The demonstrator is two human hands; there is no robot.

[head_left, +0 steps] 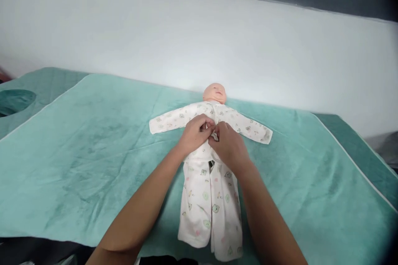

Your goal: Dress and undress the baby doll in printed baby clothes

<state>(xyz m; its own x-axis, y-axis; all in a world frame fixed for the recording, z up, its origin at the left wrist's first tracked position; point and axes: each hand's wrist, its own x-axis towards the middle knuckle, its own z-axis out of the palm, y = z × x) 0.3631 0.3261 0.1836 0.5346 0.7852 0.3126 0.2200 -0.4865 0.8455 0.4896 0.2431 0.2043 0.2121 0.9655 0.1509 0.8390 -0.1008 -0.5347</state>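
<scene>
A baby doll (214,92) lies on its back, head toward the wall. It wears a white printed top (174,119) with both sleeves spread wide, and white printed trousers (195,203) stretching toward me. Over the chest, my left hand (197,130) pinches the front edge of the top. My right hand (228,140) is closed on the same front edge, right beside the left. The small part between my fingertips is too hidden to make out. A small dark gap shows at the trousers' waist.
A green plush cover (102,153) lies under the doll, with a white-piped edge on both sides. Behind it rises a white wall (155,29) with a dark band on top. At the left is a round opening or dark patch (15,101) in the green fabric.
</scene>
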